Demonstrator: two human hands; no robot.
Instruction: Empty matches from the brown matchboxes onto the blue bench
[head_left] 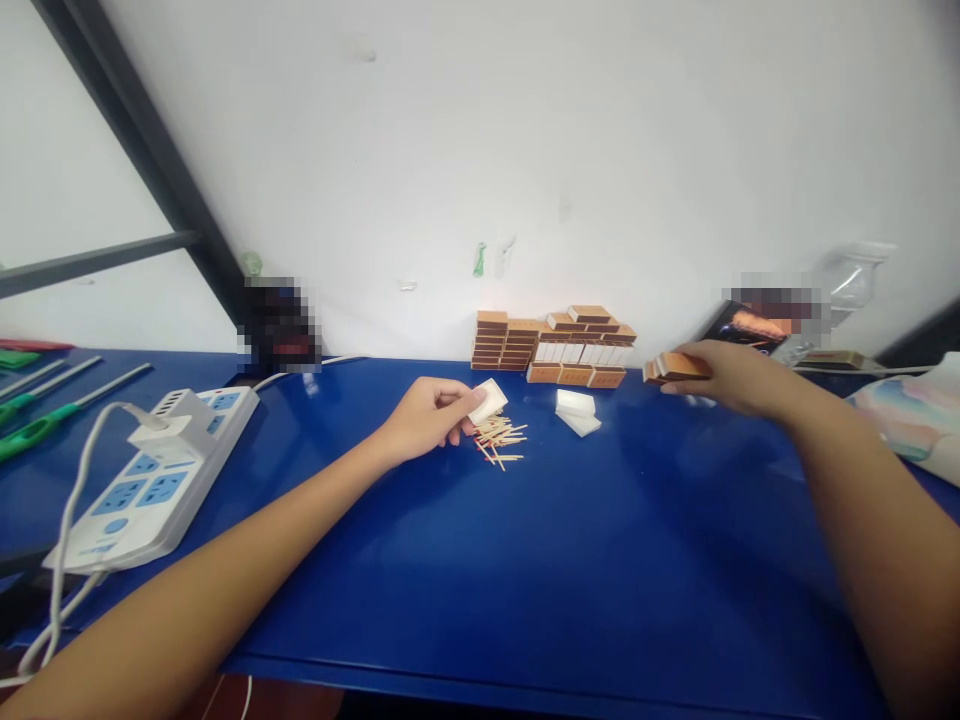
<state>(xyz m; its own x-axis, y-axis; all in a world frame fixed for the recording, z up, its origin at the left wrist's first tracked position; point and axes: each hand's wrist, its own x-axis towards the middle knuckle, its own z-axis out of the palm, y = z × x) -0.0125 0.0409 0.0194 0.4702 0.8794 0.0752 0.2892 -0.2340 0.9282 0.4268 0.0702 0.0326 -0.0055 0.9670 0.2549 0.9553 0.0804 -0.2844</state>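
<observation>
My left hand [431, 418] is closed on a small white matchbox tray [489, 399], pinched between thumb and fingers. Right beside it, loose matches [501, 436] lie in a heap on the blue tabletop. Off to the right, my right hand [724, 375] grips brown matchboxes [671, 367] near the back of the table; how many cannot be made out. Two more white matchbox trays [576, 408] lie between my hands, one overlapping the other. Behind them, stacked matchboxes [574, 350] stand by the wall, some with their white ends facing me.
On the left are a white power strip [172, 480] with a plugged-in adapter and cable, and green-handled tools [37, 430]. A clear plastic bottle [855, 285] and a pastel-patterned item [907, 410] are at the right. The white wall [525, 150] rises behind the blue table [480, 570].
</observation>
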